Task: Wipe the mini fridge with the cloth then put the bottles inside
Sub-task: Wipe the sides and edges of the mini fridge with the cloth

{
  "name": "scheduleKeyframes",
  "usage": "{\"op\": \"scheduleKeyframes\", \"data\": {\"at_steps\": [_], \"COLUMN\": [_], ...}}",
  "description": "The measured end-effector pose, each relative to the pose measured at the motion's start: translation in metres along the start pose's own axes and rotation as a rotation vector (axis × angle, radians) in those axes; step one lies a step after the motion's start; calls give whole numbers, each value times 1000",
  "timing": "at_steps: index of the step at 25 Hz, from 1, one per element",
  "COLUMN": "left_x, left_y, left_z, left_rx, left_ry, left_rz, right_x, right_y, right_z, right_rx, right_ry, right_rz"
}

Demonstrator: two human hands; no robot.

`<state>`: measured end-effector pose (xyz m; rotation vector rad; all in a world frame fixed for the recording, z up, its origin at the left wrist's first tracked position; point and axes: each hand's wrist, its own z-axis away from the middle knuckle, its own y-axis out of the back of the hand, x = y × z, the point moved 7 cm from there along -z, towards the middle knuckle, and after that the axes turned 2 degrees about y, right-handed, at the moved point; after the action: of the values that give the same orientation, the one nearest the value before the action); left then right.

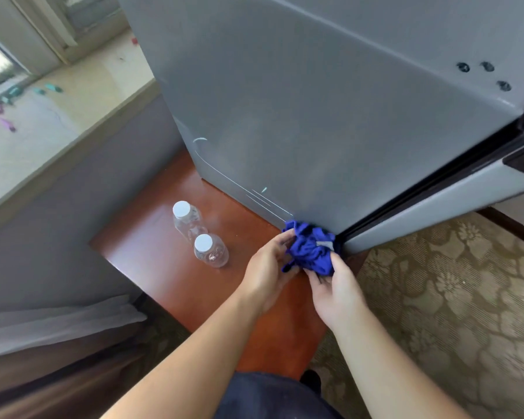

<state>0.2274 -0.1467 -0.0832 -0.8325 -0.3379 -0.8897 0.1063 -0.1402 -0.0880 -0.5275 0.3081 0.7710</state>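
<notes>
Both hands, left hand [268,266] and right hand [335,287], pinch the bunched cloth [310,249] at the mini fridge [300,116] bottom corner; better spread it flat before wiping

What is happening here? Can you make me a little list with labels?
cloth: blue cloth, bunched up, at the bottom corner of the mini fridge
hands: left hand and right hand both hold the cloth
bottles: far bottle and near bottle, clear, white caps, upright on the wooden stand beside the fridge
bottles inside yet: no
floor: patterned carpet
</notes>
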Motion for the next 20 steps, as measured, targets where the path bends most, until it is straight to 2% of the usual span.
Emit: {"op": "scheduleKeyframes", "data": {"at_steps": [2,5,8,14,20], "left_x": [-4,8,35,148,264], "left_y": [-3,-12,-8,25,61], "left_z": [-4,-5,-4,6,44], "left_rx": [60,184,231,304,347], "left_ry": [46,-39,-97,-220,-528], "left_rz": [-23,-263,-391,-411,-467], "right_x": [3,7,17,46,63], "right_y": [10,3,-25,-133,-262], "right_z": [-7,-12,-11,3,44], "right_rx": [32,7,-22,-194,-383], "right_ry": [0,0,-12,-31,-36], "right_rz": [-60,-47,-194,-261,-176]}}
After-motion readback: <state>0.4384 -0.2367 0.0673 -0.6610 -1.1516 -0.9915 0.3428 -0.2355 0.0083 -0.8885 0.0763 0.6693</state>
